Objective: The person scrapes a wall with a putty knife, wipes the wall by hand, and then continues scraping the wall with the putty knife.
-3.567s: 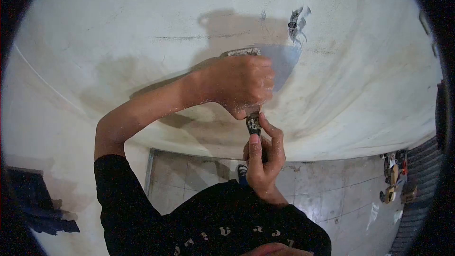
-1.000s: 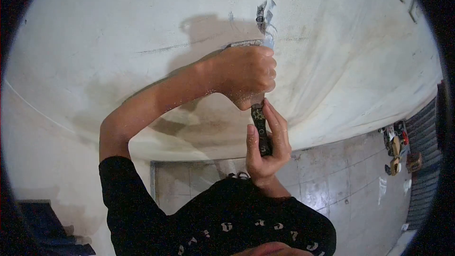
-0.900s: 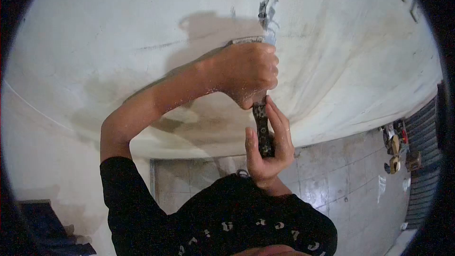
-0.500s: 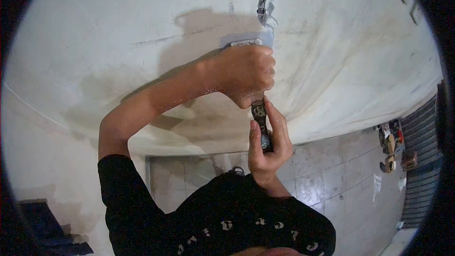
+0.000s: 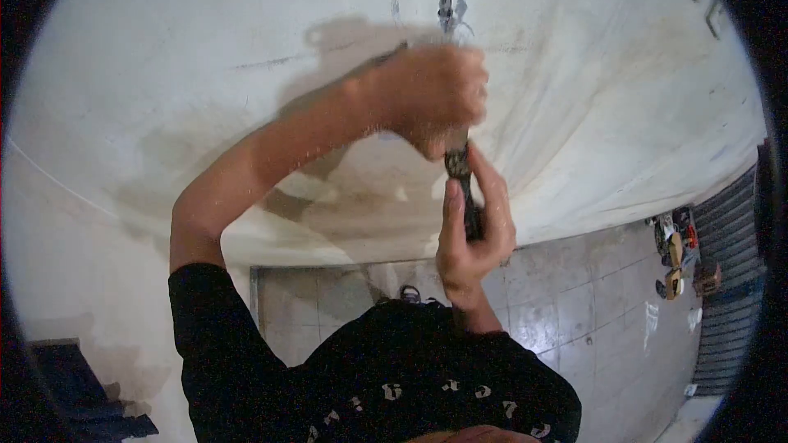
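Note:
My left hand is a blurred fist against the pale, stained wall; what it grips is hidden. Just below, my right hand holds a dark-handled tool between thumb and fingers. A flat greyish part of this tool reaches up to the lower edge of my left fist. Dark, rough marks show on the wall above my left hand.
A tiled floor lies below the wall. At the right are a pile of mixed items and a ribbed grey surface. A dark object is at the lower left.
Both hands have moved up and slightly right, the dark-handled tool moving with my right hand. The bluish-grey patch and pale, flat edge above my left fist are now largely covered or blurred.

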Tool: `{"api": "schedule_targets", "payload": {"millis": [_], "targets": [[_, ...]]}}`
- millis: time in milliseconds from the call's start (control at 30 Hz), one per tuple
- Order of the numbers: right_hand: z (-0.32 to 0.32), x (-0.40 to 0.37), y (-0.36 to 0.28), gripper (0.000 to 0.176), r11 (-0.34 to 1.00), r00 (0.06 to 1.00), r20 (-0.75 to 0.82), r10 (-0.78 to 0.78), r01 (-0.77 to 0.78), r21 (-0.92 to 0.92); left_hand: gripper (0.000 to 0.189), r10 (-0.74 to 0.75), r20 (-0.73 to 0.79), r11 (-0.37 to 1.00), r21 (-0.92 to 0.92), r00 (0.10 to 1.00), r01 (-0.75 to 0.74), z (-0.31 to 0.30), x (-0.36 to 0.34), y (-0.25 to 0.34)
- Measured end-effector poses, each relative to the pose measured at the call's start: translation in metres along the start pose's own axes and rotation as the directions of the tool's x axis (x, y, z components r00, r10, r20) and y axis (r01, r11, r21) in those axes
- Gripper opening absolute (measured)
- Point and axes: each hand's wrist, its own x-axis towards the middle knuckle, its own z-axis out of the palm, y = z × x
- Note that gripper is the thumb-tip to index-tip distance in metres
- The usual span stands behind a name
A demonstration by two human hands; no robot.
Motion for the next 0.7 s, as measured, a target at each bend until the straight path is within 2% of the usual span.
{"api": "schedule_targets", "payload": {"millis": [67, 100, 133, 233, 333, 367, 467, 533, 567, 600, 700], "targets": [[-0.006, -0.020, 0.012, 0.036, 0.999, 0.999, 0.040, -0.019, 0.020, -0.030, 0.024, -0.030, 0.003, 0.999, -0.036, 1.000, 0.030, 0.026, -0.006, 0.015], [-0.006, -0.027, 0.015, 0.036, 0.998, 0.998, 0.052, -0.022, 0.025, -0.050, 0.024, 0.037, -0.029, 0.995, -0.094, 0.999, -0.039, 0.036, -0.010, 0.017], [-0.003, -0.027, 0.015, 0.036, 0.997, 0.998, 0.060, -0.028, 0.032, -0.066, 0.024, 0.027, -0.034, 0.998, -0.057, 0.999, -0.029, 0.027, -0.008, 0.012], [0.001, -0.009, 0.005, 0.036, 0.998, 1.000, -0.017, 0.023, -0.022, 0.066, 0.025, 0.012, -0.033, 1.000, -0.008, 0.999, -0.012, 0.012, 0.001, 0.004], [-0.005, -0.004, -0.004, 0.035, 0.999, 0.999, 0.027, 0.044, -0.044, -0.006, 0.026, -0.006, -0.073, 1.000, -0.030, 0.997, 0.003, 0.005, 0.001, 0.005], [-0.003, -0.010, 0.000, 0.035, 0.995, 0.997, 0.012, 0.080, -0.080, 0.055, 0.026, 0.007, -0.069, 0.998, -0.058, 0.998, -0.011, 0.011, 0.000, 0.008], [-0.003, -0.025, 0.006, 0.034, 0.998, 0.996, 0.084, -0.005, 0.011, -0.068, 0.027, -0.001, -0.072, 0.996, -0.091, 0.997, -0.005, 0.024, -0.012, 0.015], [0.004, -0.017, -0.006, 0.033, 0.999, 0.996, 0.089, -0.017, 0.020, -0.041, 0.028, -0.022, -0.082, 0.996, -0.083, 0.996, 0.015, 0.012, -0.019, 0.011], [0.006, -0.015, -0.010, 0.033, 0.999, 0.995, 0.090, -0.036, 0.039, -0.035, 0.030, -0.027, 0.025, 0.999, -0.038, 0.999, 0.028, 0.002, -0.019, 0.011], [0.008, -0.014, -0.012, 0.032, 0.998, 0.994, 0.091, -0.059, 0.062, -0.033, 0.029, -0.036, 0.007, 0.998, -0.055, 0.999, 0.036, 0.004, -0.022, 0.012], [0.008, -0.027, -0.005, 0.030, 1.000, 0.994, 0.106, 0.000, 0.002, -0.020, 0.024, -0.040, -0.061, 0.996, -0.079, 0.997, 0.036, 0.013, -0.029, 0.018]]}}
